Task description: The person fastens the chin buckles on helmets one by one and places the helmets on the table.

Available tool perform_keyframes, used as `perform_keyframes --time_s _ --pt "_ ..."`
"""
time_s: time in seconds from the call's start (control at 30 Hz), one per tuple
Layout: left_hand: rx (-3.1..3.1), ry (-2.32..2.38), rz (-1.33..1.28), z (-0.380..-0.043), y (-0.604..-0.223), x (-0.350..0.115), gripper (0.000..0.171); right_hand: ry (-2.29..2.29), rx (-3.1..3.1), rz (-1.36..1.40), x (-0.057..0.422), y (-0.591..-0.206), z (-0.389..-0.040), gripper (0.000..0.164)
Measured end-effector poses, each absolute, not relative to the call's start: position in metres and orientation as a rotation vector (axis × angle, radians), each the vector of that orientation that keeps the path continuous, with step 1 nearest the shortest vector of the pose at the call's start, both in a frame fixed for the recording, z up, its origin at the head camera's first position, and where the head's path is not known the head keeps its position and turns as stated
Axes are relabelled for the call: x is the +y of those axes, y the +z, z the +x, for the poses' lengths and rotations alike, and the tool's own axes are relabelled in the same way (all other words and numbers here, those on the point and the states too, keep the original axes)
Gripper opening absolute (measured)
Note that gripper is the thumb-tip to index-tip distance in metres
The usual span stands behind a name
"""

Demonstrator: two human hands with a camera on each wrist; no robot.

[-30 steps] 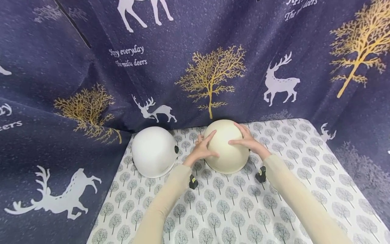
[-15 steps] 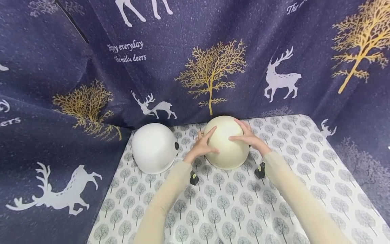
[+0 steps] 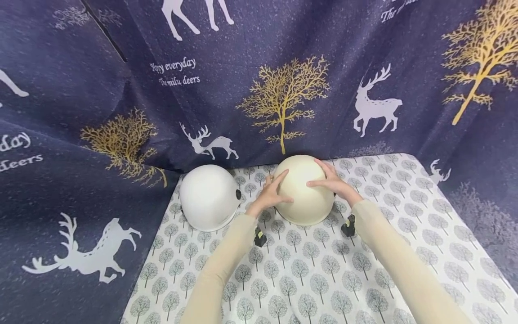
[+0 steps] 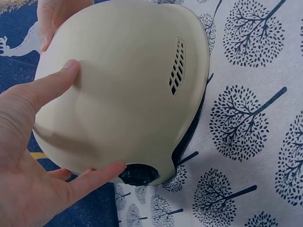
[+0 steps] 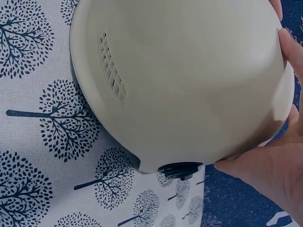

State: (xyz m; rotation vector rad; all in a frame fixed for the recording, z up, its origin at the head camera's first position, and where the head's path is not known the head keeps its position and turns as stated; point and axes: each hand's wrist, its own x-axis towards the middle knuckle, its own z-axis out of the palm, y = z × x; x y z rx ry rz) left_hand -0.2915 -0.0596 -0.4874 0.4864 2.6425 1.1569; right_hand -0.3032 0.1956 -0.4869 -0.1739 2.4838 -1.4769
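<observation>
A cream helmet (image 3: 301, 191) sits dome up at the back of the table. My left hand (image 3: 270, 196) holds its left side, fingers and thumb spread over the shell. On the opposite side my right hand (image 3: 332, 182) grips it, with the forefinger over the upper dome. Both wrist views show slotted vents (image 4: 177, 66) and a black round fitting (image 5: 180, 169) low on the shell. The helmet's rim lies at the patterned cloth, and its inside is hidden. Parts of both hands' fingers are hidden behind the dome.
A white helmet (image 3: 209, 198) with a black side fitting stands to the left, apart from the cream one. White cloth with printed trees (image 3: 307, 270) covers the table. A dark blue curtain (image 3: 226, 90) with deer and gold trees hangs right behind the table.
The head view has shifted slightly. Both hands stay on the cream helmet, and neither helmet has visibly moved on the table.
</observation>
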Motion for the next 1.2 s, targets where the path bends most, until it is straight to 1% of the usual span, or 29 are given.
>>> perform_keyframes --time_s 0.13,0.3,0.53,0.73,0.93,1.2 --pt "2.621 1.214 0.518 -0.289 -0.488 -0.064 0.102 -1.474 2.481 -0.171 0.195 -0.488 -0.303 0.103" --pt "2.576 1.281 0.489 -0.282 -0.487 -0.073 0.096 -1.463 2.486 -0.195 0.195 -0.486 -0.302 0.103" --pt "2.518 1.342 0.433 -0.275 -0.489 -0.098 0.087 -1.434 2.427 -0.218 0.194 -0.466 -0.302 0.094" --pt "2.532 1.371 0.409 -0.273 -0.486 -0.118 0.079 -1.383 2.507 -0.231 0.188 -0.458 -0.308 0.087" --pt "2.655 1.292 0.393 -0.274 -0.482 -0.140 0.081 -1.290 2.602 -0.317 0.173 -0.449 -0.312 0.082" --pt "2.737 1.360 0.298 -0.282 -0.460 -0.181 0.079 -1.306 2.578 -0.440 0.152 -0.435 -0.321 0.081"
